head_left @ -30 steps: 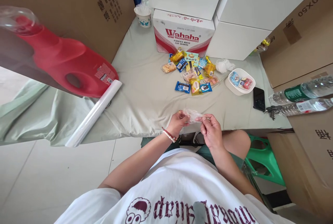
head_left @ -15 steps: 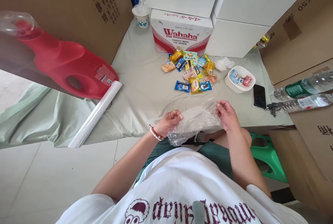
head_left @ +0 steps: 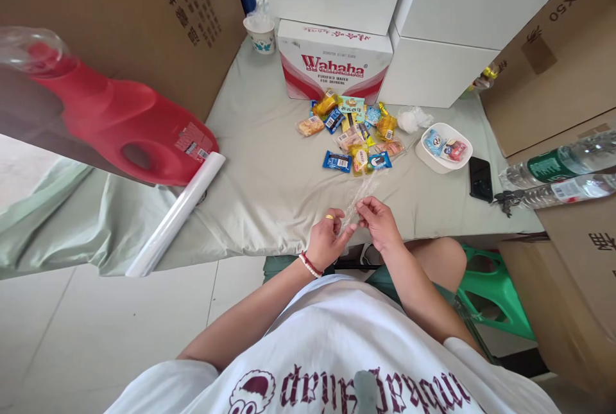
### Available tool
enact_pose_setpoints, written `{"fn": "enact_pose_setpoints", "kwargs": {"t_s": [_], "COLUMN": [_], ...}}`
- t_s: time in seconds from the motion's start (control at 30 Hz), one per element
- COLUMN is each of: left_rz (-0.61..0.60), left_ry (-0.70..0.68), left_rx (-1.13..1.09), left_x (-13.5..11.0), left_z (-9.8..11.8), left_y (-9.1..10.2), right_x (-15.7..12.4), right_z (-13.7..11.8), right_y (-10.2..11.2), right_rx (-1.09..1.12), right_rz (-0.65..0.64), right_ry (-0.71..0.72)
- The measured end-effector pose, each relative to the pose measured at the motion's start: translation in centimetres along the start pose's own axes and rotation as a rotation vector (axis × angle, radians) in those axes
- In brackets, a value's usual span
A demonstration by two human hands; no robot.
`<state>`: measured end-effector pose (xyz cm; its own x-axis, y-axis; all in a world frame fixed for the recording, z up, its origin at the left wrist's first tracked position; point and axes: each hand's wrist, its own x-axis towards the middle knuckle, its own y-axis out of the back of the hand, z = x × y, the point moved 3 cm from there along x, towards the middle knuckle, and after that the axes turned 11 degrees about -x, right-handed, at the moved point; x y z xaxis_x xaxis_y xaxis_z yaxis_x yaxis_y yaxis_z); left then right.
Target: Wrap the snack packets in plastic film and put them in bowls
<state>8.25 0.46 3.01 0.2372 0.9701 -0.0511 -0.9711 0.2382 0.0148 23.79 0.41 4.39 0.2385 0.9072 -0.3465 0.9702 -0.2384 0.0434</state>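
Note:
My left hand (head_left: pixel 328 237) and my right hand (head_left: pixel 380 223) are close together over the near edge of the cloth-covered table (head_left: pixel 269 176). Both pinch a clear plastic bag (head_left: pixel 359 196), now gathered into a thin strip that stretches away from my fingers toward the snacks. A pile of several wrapped snacks (head_left: pixel 356 135) lies just beyond the bag. To its right stands a white bowl (head_left: pixel 445 147) with two snack packets in it.
A roll of clear bags (head_left: pixel 176 215) lies at the left beside a tipped red jug (head_left: pixel 120 125). A Wahaha box (head_left: pixel 334 61), white boxes and a paper cup (head_left: pixel 260 32) stand behind. A phone (head_left: pixel 480 180), keys and two water bottles (head_left: pixel 558 176) lie right. Green stool (head_left: pixel 495 295) below.
The bag was bunched between my hands, then spread wide as my hands moved apart. Now my hands are back together and the bag is drawn into a narrow strip.

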Motion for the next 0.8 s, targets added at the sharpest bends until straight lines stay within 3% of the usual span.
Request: {"fn": "enact_pose_setpoints", "kwargs": {"t_s": [0.13,0.27,0.4,0.53,0.63,0.8], "left_rz": [0.020,-0.034,0.107,0.288,0.344,0.366], "left_ry": [0.158,0.184,0.211,0.280,0.223,0.132], "left_rx": [-0.243,-0.342,-0.404,-0.343,-0.163,0.516], "left_x": [1.0,2.1,2.9,4.0,5.1,5.9], "left_z": [-0.8,-1.2,-1.9,-2.6,-2.5,-3.0], "left_y": [-0.4,-1.0,-0.6,1.6,4.6,8.6], "right_x": [0.3,-0.5,-0.4,0.8,2.3,4.1], "right_z": [0.1,0.2,0.5,1.2,2.1,3.9], "right_y": [-0.2,-0.5,0.7,4.3,7.3,9.7], "right_rx": [-0.080,-0.131,0.033,0.161,0.156,0.001], "right_rz": [-0.077,-0.176,-0.128,0.005,0.097,0.223], "right_ry": [0.069,0.121,0.026,-0.066,-0.113,-0.181]}}
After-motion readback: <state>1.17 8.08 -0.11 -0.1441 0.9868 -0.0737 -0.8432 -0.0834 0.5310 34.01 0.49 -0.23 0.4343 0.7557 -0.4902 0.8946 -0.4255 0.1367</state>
